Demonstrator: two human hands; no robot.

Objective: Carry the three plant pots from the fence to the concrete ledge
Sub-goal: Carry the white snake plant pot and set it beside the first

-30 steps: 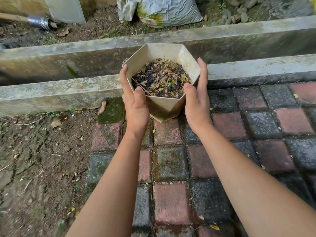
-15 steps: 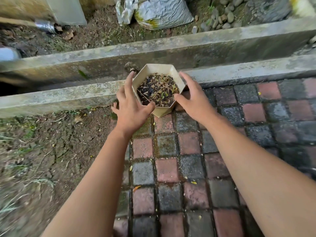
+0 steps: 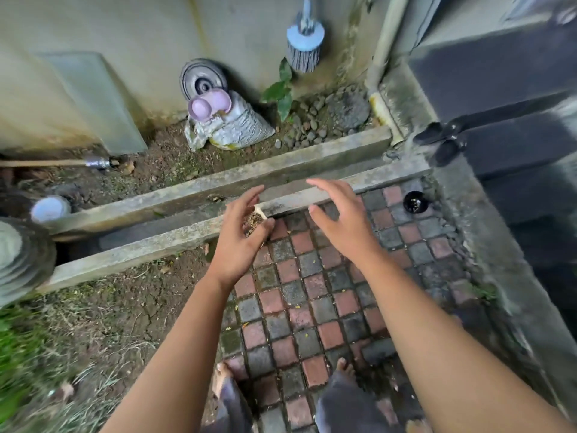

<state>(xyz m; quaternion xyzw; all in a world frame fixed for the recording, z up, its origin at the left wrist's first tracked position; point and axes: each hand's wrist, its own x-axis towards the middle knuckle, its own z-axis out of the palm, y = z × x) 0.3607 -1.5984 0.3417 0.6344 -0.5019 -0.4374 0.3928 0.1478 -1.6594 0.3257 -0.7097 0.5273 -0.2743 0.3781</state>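
Head cam: both hands, left [image 3: 242, 232] and right [image 3: 338, 218], fingers now spread, have let go of the beige hexagonal plastic pot [image 3: 256, 217] against the mossy concrete ledge [image 3: 156, 242].

Beyond both open hands, the concrete ledge [image 3: 187, 235] looks rough, matt and moss-stained. Under the right hand [image 3: 338, 220] the brick paving [image 3: 299, 295] is dull, gritty red and grey; behind the left hand [image 3: 240, 242] the pot [image 3: 259, 210] shows a smooth, matt beige rim.
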